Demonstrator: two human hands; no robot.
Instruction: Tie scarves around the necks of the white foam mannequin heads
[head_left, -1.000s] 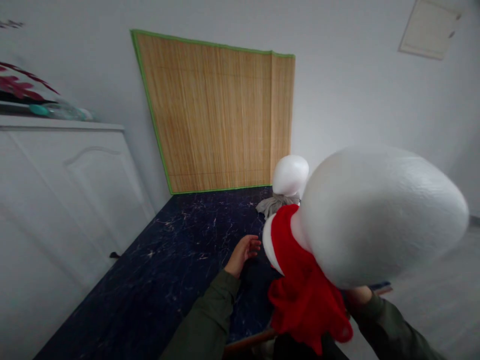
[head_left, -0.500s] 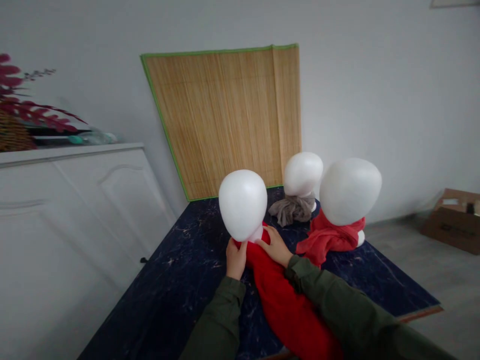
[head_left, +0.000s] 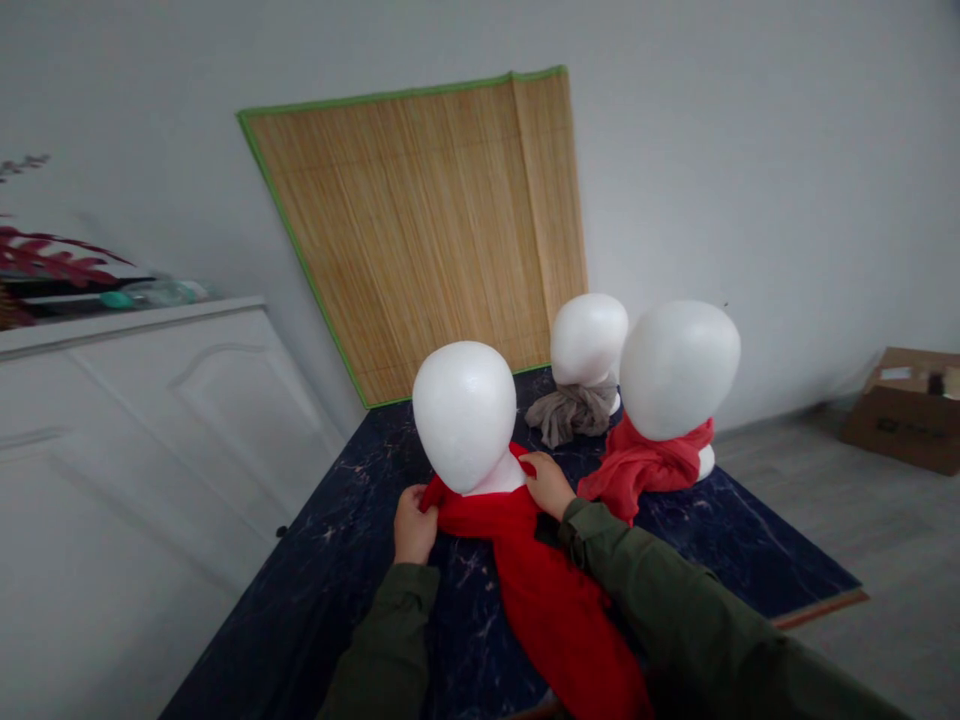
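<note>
Scarf (head_left: 570,620), bright red, wraps the neck (head_left: 501,481) of the white head form (head_left: 464,412); left hand (head_left: 415,526), right hand (head_left: 549,485), fingers pinching its edges, probably soft, light, floppy, best gripped at those folds

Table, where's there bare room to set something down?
Left: between cabinet and left sleeve. Right: corner between coral scarf, right sleeve and table edge. Crowded: centre, left hand and right hand on red scarf; behind, around two heads.

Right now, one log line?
left hand: holding red scarf | right hand: same scarf | red scarf: around neck of front mannequin head | grey scarf: on rear mannequin head
</note>
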